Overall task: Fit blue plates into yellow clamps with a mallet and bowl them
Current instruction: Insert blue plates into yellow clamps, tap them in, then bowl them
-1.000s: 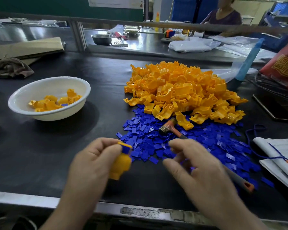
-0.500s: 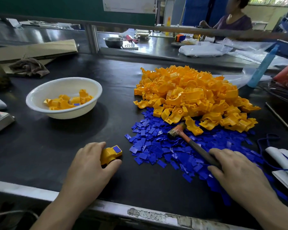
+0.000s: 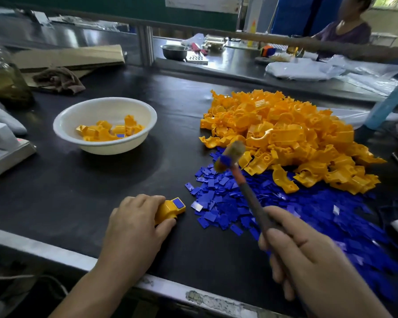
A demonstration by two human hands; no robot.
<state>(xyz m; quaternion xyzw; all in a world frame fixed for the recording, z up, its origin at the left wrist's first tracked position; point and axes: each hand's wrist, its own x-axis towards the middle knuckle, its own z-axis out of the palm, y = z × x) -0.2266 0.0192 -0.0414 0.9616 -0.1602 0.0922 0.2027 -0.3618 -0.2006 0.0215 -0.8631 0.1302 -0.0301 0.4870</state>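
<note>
The yellow clamp (image 3: 168, 211) lies on the dark surface (image 3: 78, 191), with a blue plate (image 3: 179, 203) seated in its square end face. The left hand (image 3: 133, 228) wraps its grip round the clamp's body, and the plated end pokes out just right of the fingers. The right hand (image 3: 308, 255) is clenched on the handle of the mallet (image 3: 247, 191). The mallet's blurred head is up beyond the left grip, over loose blue plates (image 3: 218, 198). Bare surface runs from the left grip to the white bowl (image 3: 110, 149).

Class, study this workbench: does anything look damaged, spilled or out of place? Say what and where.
The bench's front metal edge is chipped and scuffed near the middle of the view. Otherwise nothing stands out.
</note>
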